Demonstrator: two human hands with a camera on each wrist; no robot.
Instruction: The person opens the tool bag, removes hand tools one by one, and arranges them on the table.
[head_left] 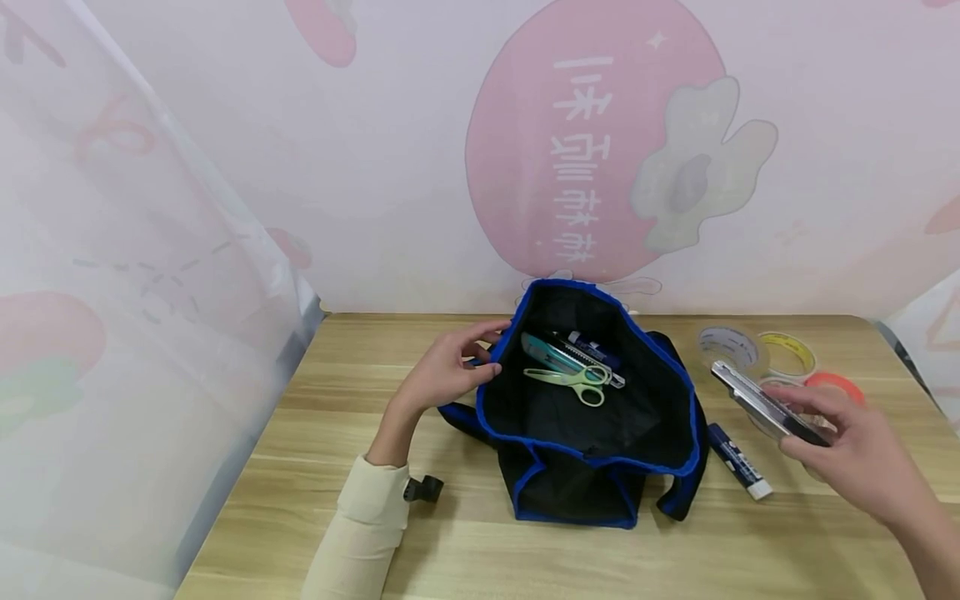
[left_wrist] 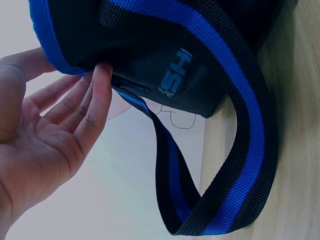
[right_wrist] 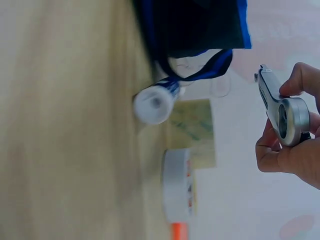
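From the lower left of the frame, a cream sleeve (head_left: 360,525) rises and the left hand (head_left: 444,373) bends right, its fingers slightly parted, pinching the rim of the black bag (head_left: 573,493) at lower centre, thumb inside. At lower right, the right hand (head_left: 862,450) angles up and left, raised above the table (head_left: 465,558), thumb and fingers gripping a silver cutter (head_left: 767,407).

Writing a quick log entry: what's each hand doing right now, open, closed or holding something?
Left hand: holding the black bag at its blue-trimmed edge.
Right hand: holding the silver utility knife.
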